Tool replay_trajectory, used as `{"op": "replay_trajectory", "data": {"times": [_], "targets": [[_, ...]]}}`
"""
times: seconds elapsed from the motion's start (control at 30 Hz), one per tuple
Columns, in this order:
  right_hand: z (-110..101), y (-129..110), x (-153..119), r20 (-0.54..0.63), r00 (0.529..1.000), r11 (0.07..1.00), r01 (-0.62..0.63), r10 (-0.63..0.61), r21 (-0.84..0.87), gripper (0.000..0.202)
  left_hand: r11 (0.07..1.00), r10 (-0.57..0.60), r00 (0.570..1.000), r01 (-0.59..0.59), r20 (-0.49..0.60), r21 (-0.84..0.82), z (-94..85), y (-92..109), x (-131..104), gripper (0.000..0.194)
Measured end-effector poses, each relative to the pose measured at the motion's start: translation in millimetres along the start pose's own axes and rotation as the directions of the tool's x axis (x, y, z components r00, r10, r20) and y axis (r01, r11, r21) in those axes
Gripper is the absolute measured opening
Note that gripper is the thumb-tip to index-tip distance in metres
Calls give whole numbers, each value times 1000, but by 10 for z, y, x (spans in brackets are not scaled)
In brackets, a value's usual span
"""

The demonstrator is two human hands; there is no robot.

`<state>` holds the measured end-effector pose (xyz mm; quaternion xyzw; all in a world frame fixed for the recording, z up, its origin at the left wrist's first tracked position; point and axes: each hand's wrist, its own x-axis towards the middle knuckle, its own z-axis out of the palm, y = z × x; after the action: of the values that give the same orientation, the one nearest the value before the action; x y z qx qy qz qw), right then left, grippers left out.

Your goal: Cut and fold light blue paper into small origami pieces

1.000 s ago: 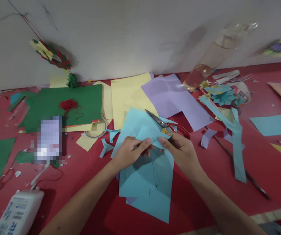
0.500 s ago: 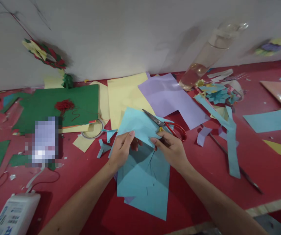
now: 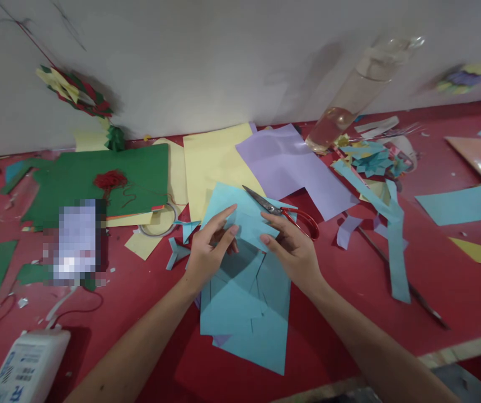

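A small light-blue piece of paper [image 3: 254, 228] is held up between my two hands over larger blue sheets [image 3: 244, 310]. My left hand [image 3: 212, 243] has its thumb at the paper's left edge, with the index finger stretched out behind. The right edge is pinched by my right hand [image 3: 291, 246], thumb in front and index finger along the top. Some fingertips are hidden behind the paper. Just beyond my right hand lie red-handled scissors [image 3: 303, 222], blades partly over a blue sheet. Small folded blue pieces [image 3: 177, 254] rest left of my left hand.
Green sheets [image 3: 68, 173] carry red yarn [image 3: 110, 179] at the left, near a tape roll [image 3: 172, 224] and a phone [image 3: 76, 238]. Yellow [image 3: 211, 162] and purple sheets [image 3: 303, 168] lie behind. A glass bottle [image 3: 345, 109] leans on the wall; paper strips [image 3: 396, 252] lie right.
The left index finger has straightened and lifted, and the right index finger has moved up and inward. The small blue paper has tilted, now showing its face between the hands.
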<state>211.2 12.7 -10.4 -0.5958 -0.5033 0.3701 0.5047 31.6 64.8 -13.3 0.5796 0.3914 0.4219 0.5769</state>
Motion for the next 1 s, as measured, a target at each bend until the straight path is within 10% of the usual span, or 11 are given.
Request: {"op": "replay_trajectory", "data": {"times": [0.4, 0.73, 1.0], "targets": [[10, -110, 15, 25, 996, 996, -81, 81, 21, 27, 998, -54, 995, 56, 83, -26, -16, -32, 14, 46], [12, -12, 39, 137, 980, 914, -184, 143, 361, 26, 978, 166, 977, -181, 137, 101, -49, -85, -5, 29], [-23, -52, 38, 146, 989, 957, -79, 39, 279, 23, 970, 195, 965, -216, 176, 114, -56, -35, 1, 32]]}}
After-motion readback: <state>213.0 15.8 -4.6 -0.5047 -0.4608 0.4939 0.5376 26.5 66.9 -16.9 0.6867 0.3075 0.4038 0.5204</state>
